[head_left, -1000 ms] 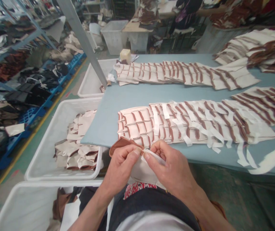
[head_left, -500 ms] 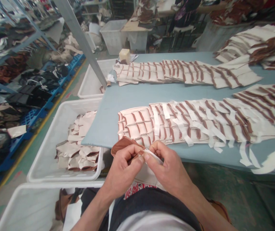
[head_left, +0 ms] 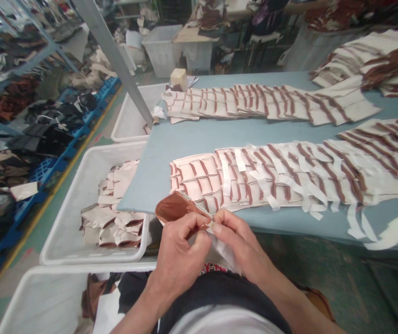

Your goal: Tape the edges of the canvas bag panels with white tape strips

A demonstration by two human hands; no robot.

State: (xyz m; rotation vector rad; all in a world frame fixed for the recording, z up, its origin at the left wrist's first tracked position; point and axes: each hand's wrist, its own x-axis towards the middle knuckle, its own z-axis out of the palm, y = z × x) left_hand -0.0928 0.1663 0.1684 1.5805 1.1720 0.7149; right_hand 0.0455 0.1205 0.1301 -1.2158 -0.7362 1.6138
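My left hand (head_left: 181, 253) pinches a brown leather piece (head_left: 174, 207) just off the near edge of the blue table (head_left: 192, 139). Close beside it, my right hand (head_left: 242, 243) pinches a thin white strip (head_left: 227, 253) that hangs from the same piece. Both hands meet over my lap. Just beyond them lies a long row of overlapped cream-and-brown pieces (head_left: 271, 178) with white strips scattered on top. A second row (head_left: 261, 102) runs across the far side of the table.
A white bin (head_left: 90, 185) at my left holds several cream-and-brown pieces. Another white bin (head_left: 45, 301) sits nearer, and a third (head_left: 129, 120) lies farther back. A grey slanted post (head_left: 115, 55) rises at the table's left corner. Shelves of dark material (head_left: 28, 116) line the left.
The brown piece has turned up so its inner face shows more. My right hand has drawn the white strip down and away from it. Both hands shifted slightly lower.
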